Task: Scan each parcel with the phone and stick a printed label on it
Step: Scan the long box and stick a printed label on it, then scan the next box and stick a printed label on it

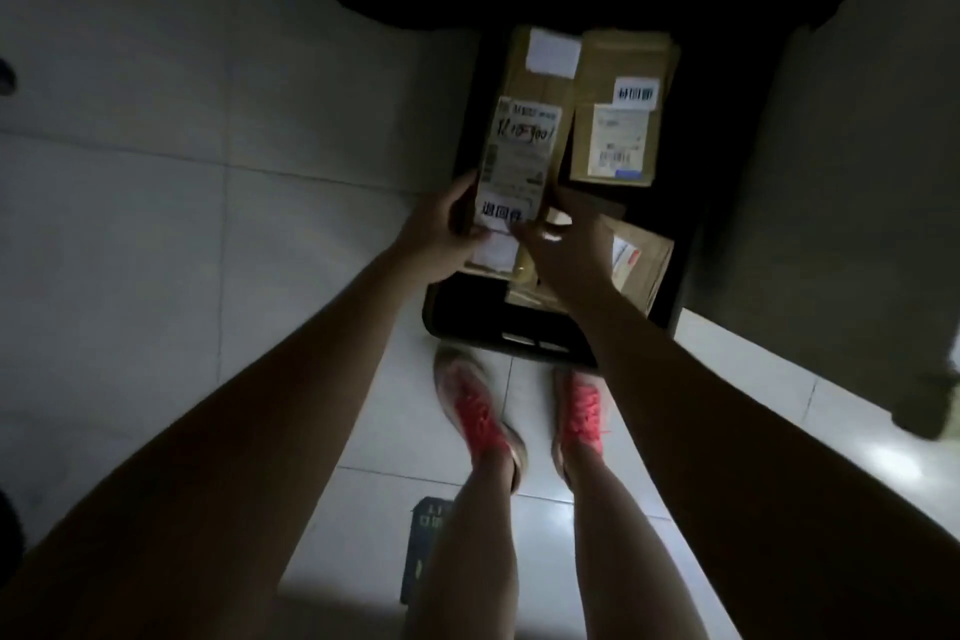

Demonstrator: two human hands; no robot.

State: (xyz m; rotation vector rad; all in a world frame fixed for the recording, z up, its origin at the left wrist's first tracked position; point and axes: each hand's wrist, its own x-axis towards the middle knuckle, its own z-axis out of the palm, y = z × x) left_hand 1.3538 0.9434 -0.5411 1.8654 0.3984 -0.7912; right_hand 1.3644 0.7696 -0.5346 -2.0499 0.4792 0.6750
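Brown parcel (540, 86) w/ white labels (525, 136)

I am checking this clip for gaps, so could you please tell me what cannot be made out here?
Head view: print on the label of the held parcel, dim and blurred.
The parcel's near end, covered by the left hand and right hand; whether the right hand grips or presses is unclear.
The lower box, mostly under the right arm.
The dark object on the floor, partly behind a leg; phone or not, unclear.
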